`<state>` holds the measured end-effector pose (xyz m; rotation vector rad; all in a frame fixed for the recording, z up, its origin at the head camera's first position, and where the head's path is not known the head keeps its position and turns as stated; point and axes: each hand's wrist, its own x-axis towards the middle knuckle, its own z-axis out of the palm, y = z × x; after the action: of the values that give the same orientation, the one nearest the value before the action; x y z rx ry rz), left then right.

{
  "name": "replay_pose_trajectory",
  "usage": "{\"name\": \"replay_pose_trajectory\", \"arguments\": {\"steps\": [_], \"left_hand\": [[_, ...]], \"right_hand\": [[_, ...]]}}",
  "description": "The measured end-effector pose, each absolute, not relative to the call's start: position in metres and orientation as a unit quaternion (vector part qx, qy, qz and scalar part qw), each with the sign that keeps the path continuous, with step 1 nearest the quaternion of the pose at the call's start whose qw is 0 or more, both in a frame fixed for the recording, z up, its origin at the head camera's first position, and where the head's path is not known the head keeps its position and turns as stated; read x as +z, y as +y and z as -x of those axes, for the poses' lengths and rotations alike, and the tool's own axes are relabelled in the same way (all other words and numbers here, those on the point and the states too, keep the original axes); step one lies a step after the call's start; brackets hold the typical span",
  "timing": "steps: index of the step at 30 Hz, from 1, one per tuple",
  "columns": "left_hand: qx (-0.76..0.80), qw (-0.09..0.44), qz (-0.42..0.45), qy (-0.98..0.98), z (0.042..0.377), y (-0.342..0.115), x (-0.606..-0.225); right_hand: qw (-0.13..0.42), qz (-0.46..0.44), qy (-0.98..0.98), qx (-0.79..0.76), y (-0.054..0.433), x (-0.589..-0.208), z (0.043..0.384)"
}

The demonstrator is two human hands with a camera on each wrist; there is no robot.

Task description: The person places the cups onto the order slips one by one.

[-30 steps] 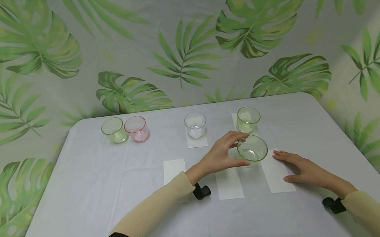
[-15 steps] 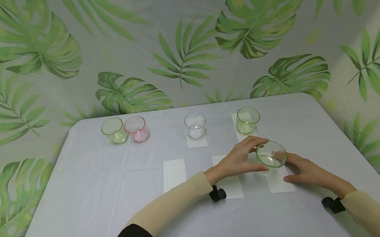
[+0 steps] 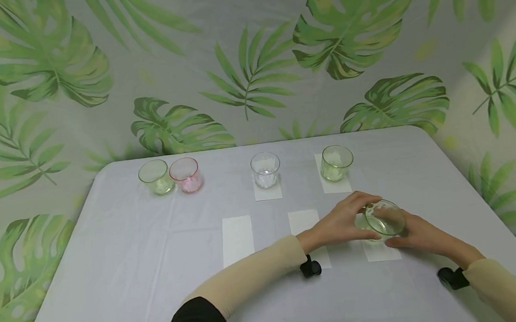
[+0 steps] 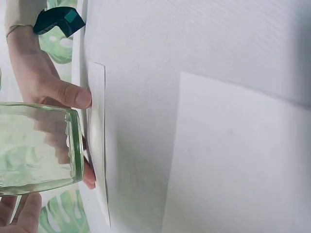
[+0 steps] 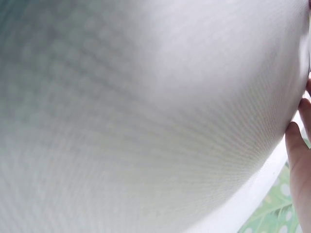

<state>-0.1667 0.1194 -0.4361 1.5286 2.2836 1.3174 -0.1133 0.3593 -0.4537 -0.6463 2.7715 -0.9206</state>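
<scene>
My left hand (image 3: 348, 219) grips a clear green-tinted drinking glass (image 3: 385, 227) between thumb and fingers, over the right-hand white paper strip (image 3: 382, 252). In the left wrist view the glass (image 4: 39, 150) is close above the strip (image 4: 98, 145), its base facing the table. My right hand (image 3: 423, 231) rests on the tablecloth at the strip, thumb at its near right edge and fingers partly hidden behind the glass in the head view. Its thumb (image 5: 294, 145) and some fingertips touch the surface in the right wrist view.
At the back stand a green glass (image 3: 155, 179) beside a pink glass (image 3: 187, 177), a colourless glass (image 3: 265, 171) on a paper strip, and another green glass (image 3: 337, 164) on a strip. Two more paper strips, left (image 3: 237, 237) and middle (image 3: 303, 221), lie on the white tablecloth (image 3: 157, 272).
My left hand has carried the green glass rightward and nearer, from between the middle and right strips to over the right one. My right hand has stayed in place.
</scene>
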Motion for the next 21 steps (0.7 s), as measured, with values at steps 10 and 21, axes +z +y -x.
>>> {"name": "replay_pose_trajectory", "arguments": {"steps": [10, 21], "left_hand": [[0.420, 0.050, -0.497, 0.758, 0.165, 0.130, -0.445], [0.392, 0.050, -0.485, 0.780, 0.166, 0.133, -0.446]], "right_hand": [[0.064, 0.213, 0.921, -0.320, 0.359, -0.455, 0.113], [0.072, 0.218, 0.918, -0.323, 0.358, -0.453, 0.113]]}}
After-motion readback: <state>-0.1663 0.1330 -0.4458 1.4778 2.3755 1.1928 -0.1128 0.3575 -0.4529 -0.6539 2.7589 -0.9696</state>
